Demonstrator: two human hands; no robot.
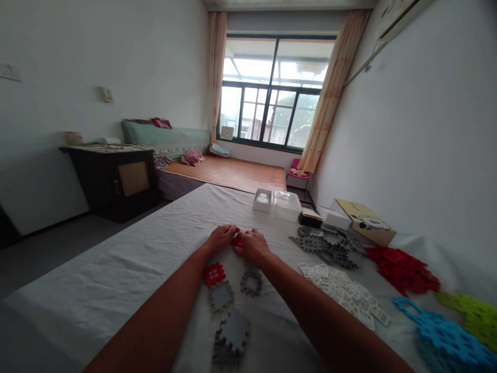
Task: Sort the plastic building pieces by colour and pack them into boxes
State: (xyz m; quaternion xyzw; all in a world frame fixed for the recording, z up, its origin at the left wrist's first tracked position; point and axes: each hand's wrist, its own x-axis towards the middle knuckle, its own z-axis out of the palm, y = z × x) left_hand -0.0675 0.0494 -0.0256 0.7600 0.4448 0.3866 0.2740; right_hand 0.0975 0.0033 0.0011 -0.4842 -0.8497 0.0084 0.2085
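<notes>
Both hands meet over the white cloth around a red interlocking plastic piece [235, 242], which my fingers mostly cover. My left hand [221, 237] pinches it from the left, fingers closed. From the right, my right hand [254, 245] is closed on it too. Nearer me, between the forearms, a red square piece with a window pattern [215, 274] touches a grey toothed piece [221, 296]. A grey ring-like piece [251, 282] lies beneath my right wrist. Closer still are stacked grey pieces [233, 331], somewhat blurred.
To the right lie piles of grey pieces [330, 244], white pieces [341, 290], red pieces [404, 269], blue pieces [450, 331] and yellow-green pieces [471, 313]. Behind stand a white box [262, 200], a clear plastic tub [286, 206] and a yellow panda box [365, 220].
</notes>
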